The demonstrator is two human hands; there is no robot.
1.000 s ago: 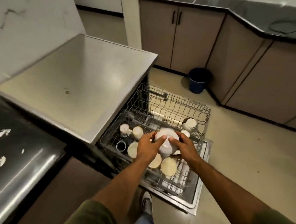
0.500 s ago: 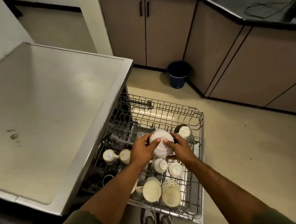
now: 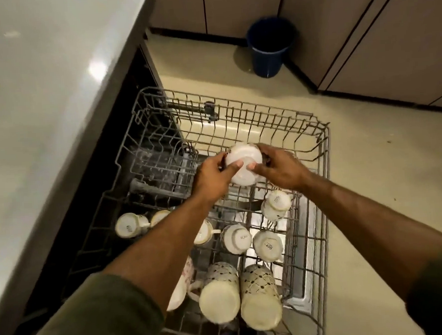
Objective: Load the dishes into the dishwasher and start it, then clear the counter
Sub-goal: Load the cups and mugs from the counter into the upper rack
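Bowl (image 3: 243,163): white, turned bottom-up, tilted, held over the far middle of the rack.
Grip: left hand (image 3: 212,177) and right hand (image 3: 279,167) held it from either side, fingers curled round its rim.
Rack (image 3: 324,145): grey wire, pulled out of the dishwasher (image 3: 136,76).
Cups (image 3: 267,244): small white ones, upside down, in the rack's middle rows.
Mugs (image 3: 259,297): two tall patterned ones, lying at the near end, side by side.
Near-left piece (image 3: 181,291): possibly a floral mug, half hidden by the forearm.

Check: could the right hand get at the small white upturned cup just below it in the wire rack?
Probably yes: the small white upturned cup sits uncovered beneath the right hand, which first must release the white bowl.
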